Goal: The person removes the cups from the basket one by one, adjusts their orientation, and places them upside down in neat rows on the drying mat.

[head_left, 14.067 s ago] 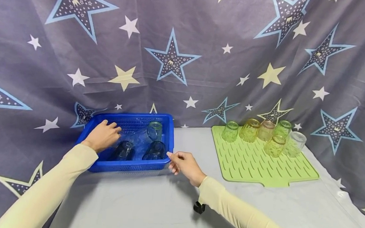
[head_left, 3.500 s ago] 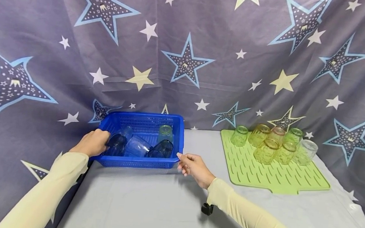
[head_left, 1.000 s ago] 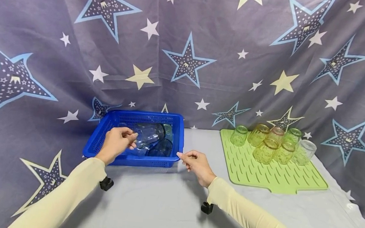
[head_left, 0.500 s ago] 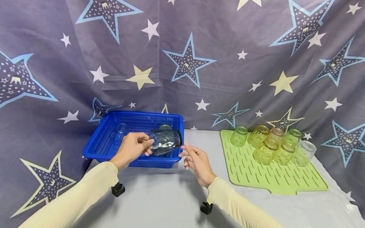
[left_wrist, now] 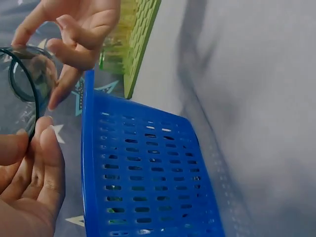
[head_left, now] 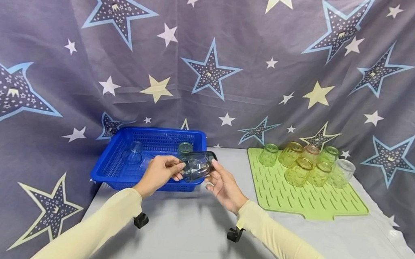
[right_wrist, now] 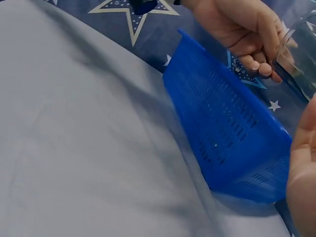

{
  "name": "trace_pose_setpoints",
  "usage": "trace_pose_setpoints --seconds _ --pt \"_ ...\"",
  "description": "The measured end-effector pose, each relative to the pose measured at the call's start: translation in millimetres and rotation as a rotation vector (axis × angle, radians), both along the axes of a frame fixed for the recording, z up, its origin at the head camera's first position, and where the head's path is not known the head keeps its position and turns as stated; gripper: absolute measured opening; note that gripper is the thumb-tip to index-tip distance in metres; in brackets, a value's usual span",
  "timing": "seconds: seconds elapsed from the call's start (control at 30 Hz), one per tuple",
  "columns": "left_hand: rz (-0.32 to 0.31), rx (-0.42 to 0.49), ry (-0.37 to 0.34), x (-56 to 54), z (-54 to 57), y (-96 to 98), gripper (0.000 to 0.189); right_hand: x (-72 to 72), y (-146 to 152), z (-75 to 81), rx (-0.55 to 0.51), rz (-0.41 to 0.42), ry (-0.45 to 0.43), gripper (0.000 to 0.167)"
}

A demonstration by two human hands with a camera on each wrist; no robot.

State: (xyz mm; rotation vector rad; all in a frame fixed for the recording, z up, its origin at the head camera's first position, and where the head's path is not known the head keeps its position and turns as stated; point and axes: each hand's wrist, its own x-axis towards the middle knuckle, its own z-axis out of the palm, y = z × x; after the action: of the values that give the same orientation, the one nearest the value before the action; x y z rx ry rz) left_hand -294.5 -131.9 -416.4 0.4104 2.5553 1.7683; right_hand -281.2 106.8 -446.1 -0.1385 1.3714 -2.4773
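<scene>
Between my two hands a dark grey-blue drinking glass (head_left: 199, 165) lies on its side above the right end of the blue plastic basket (head_left: 149, 129). My left hand (head_left: 158, 173) pinches it at the rim, thumb on top. At its base end, my right hand (head_left: 226, 189) holds it between thumb and fingers. The left wrist view shows the open mouth of the glass (left_wrist: 37, 81) facing my left fingers (left_wrist: 49, 153). Inside the basket, a green glass (head_left: 185, 147) stands at the back and a clear glass (head_left: 136, 147) sits at the left; my hands hide part of the contents.
Toward the right, a light green draining mat (head_left: 311, 204) carries several upside-down glasses, among them a yellow one (head_left: 299, 173) and a clear one (head_left: 342, 172). A star-print curtain (head_left: 205, 105) hangs behind the table (head_left: 184, 237) and along both sides.
A yellow glass joined those on the mat between the two oldest frames. Since then my left hand has lifted the dark glass and carried it right; my right hand has left the basket rim for its base.
</scene>
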Motion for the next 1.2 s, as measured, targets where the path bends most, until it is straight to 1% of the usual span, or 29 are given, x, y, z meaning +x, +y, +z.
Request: trace_pose_setpoints --seconds 0.07,0.17,0.23,0.3,0.4,0.47,0.53,0.6,0.67,0.83,0.9,0.97,1.03,1.13,1.2 --pt "-0.019 -0.061 0.030 1.2 -0.2 2.1 0.019 -1.7 3 0.3 -0.019 -0.030 -0.005 0.029" --pt "-0.048 -0.216 0.109 3.2 -0.8 4.6 0.023 -5.3 10 2.1 -0.024 -0.069 -0.002 0.026" --pt "-0.086 -0.316 0.176 3.8 -2.0 6.4 0.024 -8.3 16 4.0 -0.016 -0.081 0.012 0.022" --pt "-0.137 -0.400 0.272 3.7 -3.9 8.0 0.024 -11.4 23 5.6 0.006 -0.085 0.028 0.019" --pt "-0.217 -0.502 0.454 2.7 -8.7 10.3 0.018 -15.6 32 5.5 0.039 -0.089 0.054 0.016" --pt "-0.240 -0.563 0.568 2.8 -10.8 12.0 0.014 -17.1 38 4.6 0.069 -0.105 0.064 0.013" --pt "-0.242 -0.618 0.633 3.2 -11.8 14.2 0.012 -17.9 44 3.5 0.091 -0.129 0.075 0.011" --pt "-0.237 -0.659 0.655 4.2 -11.7 16.5 0.014 -18.8 51 2.5 0.111 -0.160 0.079 0.009" --pt "-0.226 -0.691 0.667 5.5 -12.2 18.1 0.016 -20.4 58 1.3 0.126 -0.187 0.084 0.012" --pt "-0.227 -0.732 0.717 8.4 -13.0 21.7 0.015 -25.2 79 -2.0 0.161 -0.272 0.085 0.032" --pt "-0.227 -0.749 0.737 8.8 -12.3 23.9 0.014 -27.2 89 -3.6 0.198 -0.305 0.093 0.038" --pt "-0.227 -0.768 0.756 8.9 -11.2 26.1 0.013 -29.1 99 -5.3 0.260 -0.329 0.114 0.044" --pt "-0.231 -0.781 0.766 8.9 -10.2 27.5 0.013 -31.0 109 -7.0 0.352 -0.349 0.142 0.050" --pt "-0.237 -0.791 0.769 9.3 -9.1 27.6 0.014 -33.5 123 -9.1 0.489 -0.370 0.177 0.058" --pt "-0.239 -0.795 0.774 9.0 -9.1 27.3 0.016 -34.2 132 -9.3 0.552 -0.392 0.191 0.060"
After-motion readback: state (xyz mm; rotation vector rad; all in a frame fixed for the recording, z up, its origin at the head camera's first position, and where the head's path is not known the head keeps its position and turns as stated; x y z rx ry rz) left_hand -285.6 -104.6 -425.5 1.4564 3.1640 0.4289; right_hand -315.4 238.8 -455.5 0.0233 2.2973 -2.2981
